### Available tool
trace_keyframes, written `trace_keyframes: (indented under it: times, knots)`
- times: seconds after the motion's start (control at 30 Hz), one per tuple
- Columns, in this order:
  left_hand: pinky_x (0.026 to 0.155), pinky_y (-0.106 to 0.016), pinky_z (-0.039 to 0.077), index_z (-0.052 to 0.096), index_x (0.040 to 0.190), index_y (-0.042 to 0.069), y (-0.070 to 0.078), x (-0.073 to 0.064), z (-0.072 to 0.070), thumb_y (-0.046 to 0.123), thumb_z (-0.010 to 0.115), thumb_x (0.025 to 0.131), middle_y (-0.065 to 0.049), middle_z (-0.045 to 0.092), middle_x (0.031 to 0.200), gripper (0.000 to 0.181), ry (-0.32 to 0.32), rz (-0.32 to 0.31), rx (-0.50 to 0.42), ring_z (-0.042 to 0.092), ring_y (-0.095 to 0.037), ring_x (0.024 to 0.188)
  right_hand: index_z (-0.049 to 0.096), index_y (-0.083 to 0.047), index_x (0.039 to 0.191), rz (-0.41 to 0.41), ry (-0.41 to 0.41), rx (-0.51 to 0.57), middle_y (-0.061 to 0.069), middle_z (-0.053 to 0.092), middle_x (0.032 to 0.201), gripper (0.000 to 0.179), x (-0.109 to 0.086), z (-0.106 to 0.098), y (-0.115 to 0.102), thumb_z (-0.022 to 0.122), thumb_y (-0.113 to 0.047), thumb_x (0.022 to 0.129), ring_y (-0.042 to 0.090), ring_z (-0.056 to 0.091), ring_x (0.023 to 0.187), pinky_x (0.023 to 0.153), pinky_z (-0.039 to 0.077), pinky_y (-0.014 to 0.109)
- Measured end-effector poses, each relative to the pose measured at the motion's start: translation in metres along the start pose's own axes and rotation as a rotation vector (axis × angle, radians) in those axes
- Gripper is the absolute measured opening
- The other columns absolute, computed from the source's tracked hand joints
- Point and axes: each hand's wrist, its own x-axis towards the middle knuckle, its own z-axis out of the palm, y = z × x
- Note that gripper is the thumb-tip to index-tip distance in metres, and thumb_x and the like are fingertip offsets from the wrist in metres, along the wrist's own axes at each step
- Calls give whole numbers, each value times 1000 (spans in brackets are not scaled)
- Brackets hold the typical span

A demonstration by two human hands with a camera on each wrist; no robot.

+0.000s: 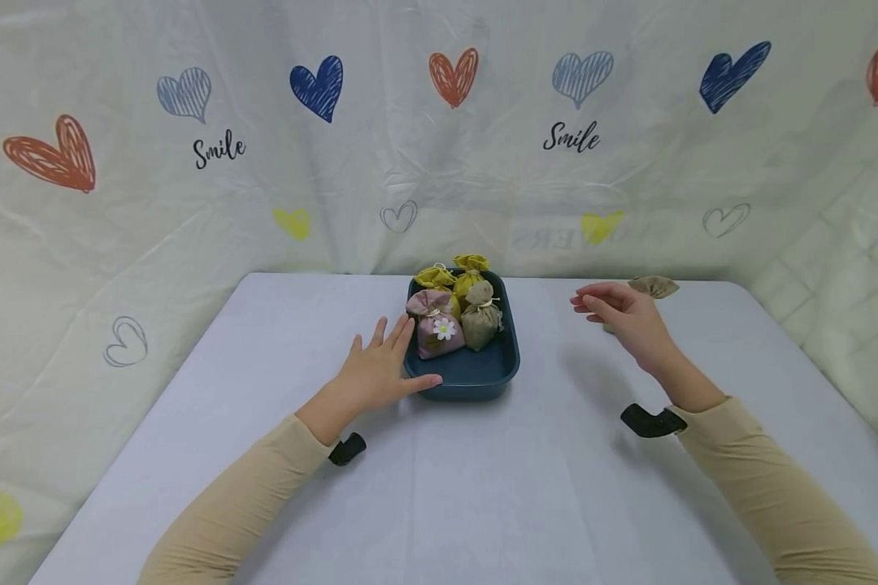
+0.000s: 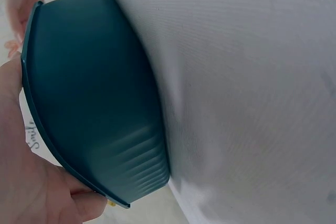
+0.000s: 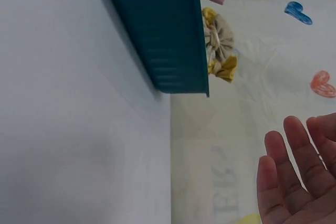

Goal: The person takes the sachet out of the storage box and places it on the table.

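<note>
A dark teal plastic tray (image 1: 475,370) stands near the back middle of the table. In it sit a mauve drawstring pouch (image 1: 430,341) with a white daisy, a grey-green pouch (image 1: 480,325) and two yellow pouches (image 1: 471,275) behind them. My left hand (image 1: 376,370) rests at the tray's left rim with fingers spread; the left wrist view shows its thumb and fingers along that edge. To the right, my right hand (image 1: 625,321) is raised above the table, fingers loosely extended and holding nothing. Another grey-green pouch (image 1: 654,286) stands behind it, mostly hidden by that hand.
A white cloth covers the table (image 1: 483,487). Behind and beside it hangs a pale curtain (image 1: 497,162) printed with hearts and "Smile". Black wrist cameras show under each sleeve, the right one (image 1: 651,421) over the table.
</note>
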Motion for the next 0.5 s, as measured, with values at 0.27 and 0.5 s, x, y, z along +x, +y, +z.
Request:
trace_keyframes:
  times: [0.27,0.5]
  knots:
    - [117,-68,11,6,166,13,0,1,1,80,47,92,-4,3,172,109,2,0,2,1,-37,156,62,10,126,-44,-20,-46,11,70,118,30,2,27,-3,61,-12,105,2,69,98,85,54,18]
    - [117,-68,12,6,166,13,0,0,2,80,47,91,-4,3,172,109,5,-5,8,2,-36,156,61,11,127,-55,-82,3,25,67,124,27,6,49,-9,57,-6,106,5,69,99,87,55,22]
